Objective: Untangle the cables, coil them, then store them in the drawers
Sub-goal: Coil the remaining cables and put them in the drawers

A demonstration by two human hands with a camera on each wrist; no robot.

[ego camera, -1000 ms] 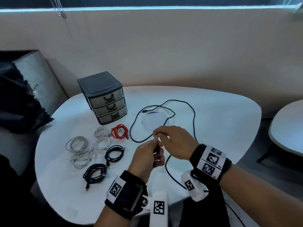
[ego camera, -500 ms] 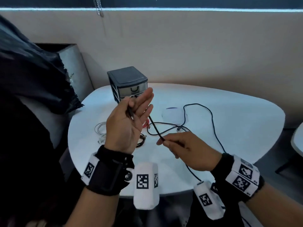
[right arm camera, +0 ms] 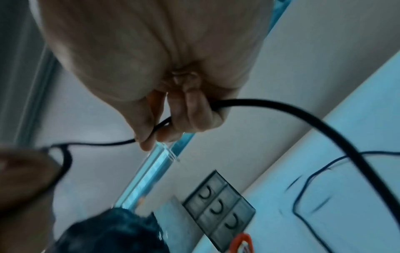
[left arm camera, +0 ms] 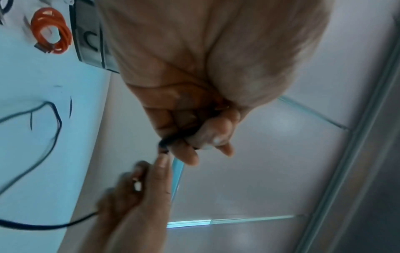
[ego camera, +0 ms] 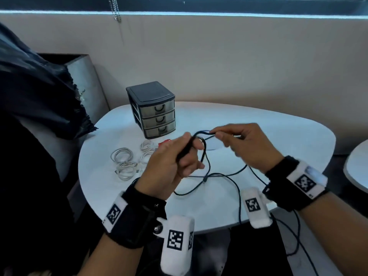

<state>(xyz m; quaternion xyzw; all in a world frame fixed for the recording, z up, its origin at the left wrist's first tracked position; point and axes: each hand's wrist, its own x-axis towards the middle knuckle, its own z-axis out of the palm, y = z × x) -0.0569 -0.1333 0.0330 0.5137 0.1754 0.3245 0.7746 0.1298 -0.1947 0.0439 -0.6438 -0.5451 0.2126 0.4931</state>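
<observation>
A long black cable [ego camera: 222, 175] trails over the white table [ego camera: 278, 136] and off its front edge. My left hand [ego camera: 185, 154] grips one end of it with curled fingers, and a loop lies round them. My right hand [ego camera: 225, 137] pinches the same black cable [right arm camera: 281, 109] between thumb and forefinger, a short way right of the left hand. The left hand [left arm camera: 194, 142] and the black cable [left arm camera: 45, 123] show in the left wrist view, the right hand [right arm camera: 155, 135] in the right wrist view. The grey three-drawer unit [ego camera: 153, 110] stands behind, all drawers shut.
Several coiled white cables [ego camera: 124, 160] lie left of my hands, with a red coil [ego camera: 164, 143] partly hidden behind the left hand; the red coil [left arm camera: 50, 30] shows beside the drawers. A dark cloth-covered seat [ego camera: 39, 92] stands at the left. A second table [ego camera: 358, 168] sits right.
My left hand has come down from its raised, open pose and closed round the cable. The right hand has risen and swung over, bringing a loop to the left fingers.
</observation>
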